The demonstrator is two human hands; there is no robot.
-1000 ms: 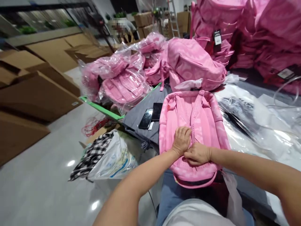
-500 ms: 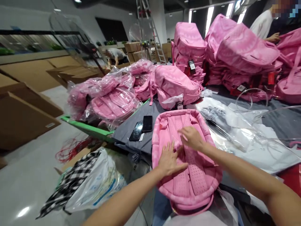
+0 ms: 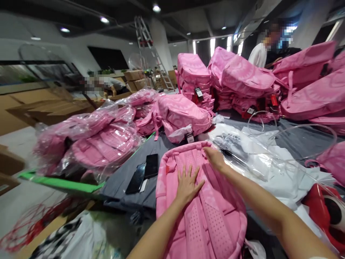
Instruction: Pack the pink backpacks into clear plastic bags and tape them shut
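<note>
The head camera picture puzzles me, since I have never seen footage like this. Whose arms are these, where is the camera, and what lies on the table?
The camera sits on a person's head and looks forward and down, so both bare arms are that person's own. The left hand lies flat, fingers spread, on a pink backpack lying strap side up. The right hand touches its top edge. Neither hand grips anything. The backpack rests on a grey table beside two dark phones, clear plastic bags and bagged pink backpacks. Behind stand stacked backpacks and another person.
</note>
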